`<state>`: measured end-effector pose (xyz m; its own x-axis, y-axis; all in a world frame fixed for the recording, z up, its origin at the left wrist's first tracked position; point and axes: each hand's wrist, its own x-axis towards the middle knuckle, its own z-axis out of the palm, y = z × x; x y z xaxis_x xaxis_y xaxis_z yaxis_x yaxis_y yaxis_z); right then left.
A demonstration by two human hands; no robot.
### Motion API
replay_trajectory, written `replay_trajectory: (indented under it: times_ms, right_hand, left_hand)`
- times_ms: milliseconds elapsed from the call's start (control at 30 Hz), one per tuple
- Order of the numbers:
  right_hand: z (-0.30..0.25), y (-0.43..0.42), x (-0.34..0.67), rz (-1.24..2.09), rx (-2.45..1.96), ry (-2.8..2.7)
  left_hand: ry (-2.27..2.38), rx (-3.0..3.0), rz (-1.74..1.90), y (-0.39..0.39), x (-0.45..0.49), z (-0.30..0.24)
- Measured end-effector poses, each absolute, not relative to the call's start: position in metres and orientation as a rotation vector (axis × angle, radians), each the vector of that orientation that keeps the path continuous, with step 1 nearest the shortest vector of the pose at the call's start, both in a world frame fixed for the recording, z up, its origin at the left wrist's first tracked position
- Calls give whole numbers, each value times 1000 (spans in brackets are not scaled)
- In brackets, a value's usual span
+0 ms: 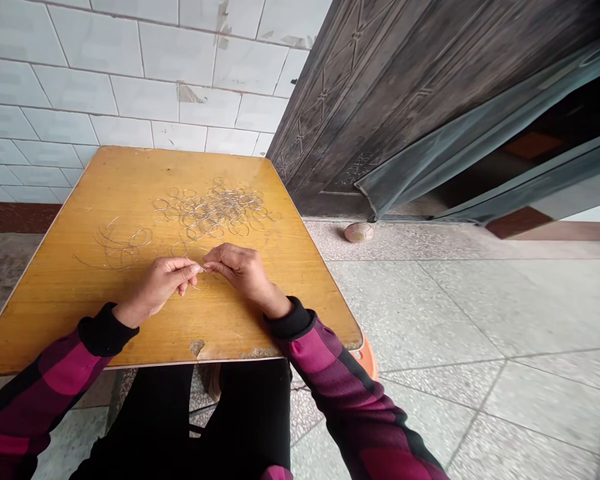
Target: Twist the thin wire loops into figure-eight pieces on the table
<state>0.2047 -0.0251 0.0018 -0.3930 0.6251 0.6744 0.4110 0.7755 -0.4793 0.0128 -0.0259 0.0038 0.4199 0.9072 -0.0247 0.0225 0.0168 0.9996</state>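
Above the near half of a wooden table (145, 333), my left hand (166, 281) pinches a thin piece of wire (197, 287) between thumb and fingers. Close against it on the right, my right hand (237, 268) is closed in a pinch on the same wire. The wire is so thin that its full shape is hard to make out. Just beyond my hands lies a tangled pile of wire rings (220, 207). To the left of that pile is a smaller, looser group of curved wires (123, 248), some of them open-ended.
A white tiled wall (145, 87) stands behind the table, with a dark carved door (325, 120) and a grey-green curtain (430, 160) to its right. A round pinkish object (359, 232) sits on the tiled floor. An orange stool (367, 357) partly shows under the table's right corner.
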Motion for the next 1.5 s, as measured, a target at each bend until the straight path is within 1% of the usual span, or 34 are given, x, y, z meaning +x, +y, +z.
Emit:
replay_trajectory:
  times_ms: [167,267,333,433,500,567,633,933,1233,1367,1500]
  right_hand:
    - [6,-30,203,381,-796,-2060]
    - [7,-31,203,532,-847,-1940]
    - [6,-29,204,760,-867,-1762]
    - [3,-24,202,1230,-830,-1492]
    - [-1,-21,199,1475,-807,-1370]
    - [-4,-19,195,1620,-787,-1288]
    - [-8,-19,191,1696,-760,-1216]
    - [-11,-21,178,1736,-711,-1065]
    - [-11,-22,178,1755,-684,-1103]
    - [-6,-21,182,1639,-780,-1196]
    - [0,-20,187,1358,-922,-1415]
  left_hand:
    - [962,1356,889,-26,13,4]
    - [961,1303,892,-26,12,4]
    - [937,1257,891,-26,12,4]
    - [891,1185,906,-25,10,3]
    - [852,1150,909,-24,9,2]
    - [814,1127,906,-24,9,2]
    - [788,1104,908,-24,9,3]
    - [814,994,958,-28,13,7]
    - [841,1072,975,-29,14,10]
    - [905,1154,988,-31,15,8]
    - [978,1354,920,-34,18,2]
